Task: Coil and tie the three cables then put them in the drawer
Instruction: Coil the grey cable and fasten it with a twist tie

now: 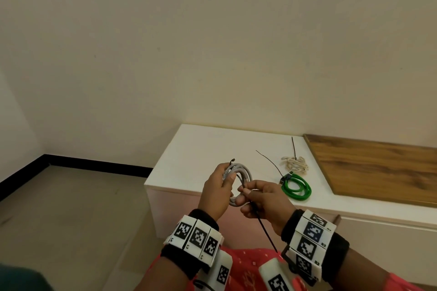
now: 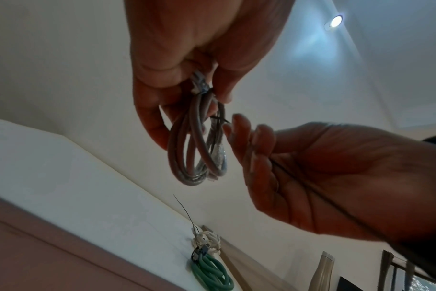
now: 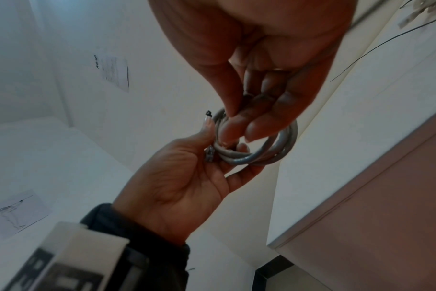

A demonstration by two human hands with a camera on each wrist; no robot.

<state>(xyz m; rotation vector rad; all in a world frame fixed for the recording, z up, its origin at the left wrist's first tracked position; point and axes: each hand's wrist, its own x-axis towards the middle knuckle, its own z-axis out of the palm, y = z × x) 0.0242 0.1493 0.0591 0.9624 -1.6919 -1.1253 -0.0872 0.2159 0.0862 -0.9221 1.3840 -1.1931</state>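
Held in the air before the tabletop, the grey cable coil looks light but springy, so the left hand best clamps all loops while the right hand pinches the thin, slippery black zip tie.

Plain indoor room, likely a home or a sparse test room; cannot tell which. Bare cream walls, black skirting, tiled floor, low white cabinet, recessed ceiling light, printed sheets taped to wall.
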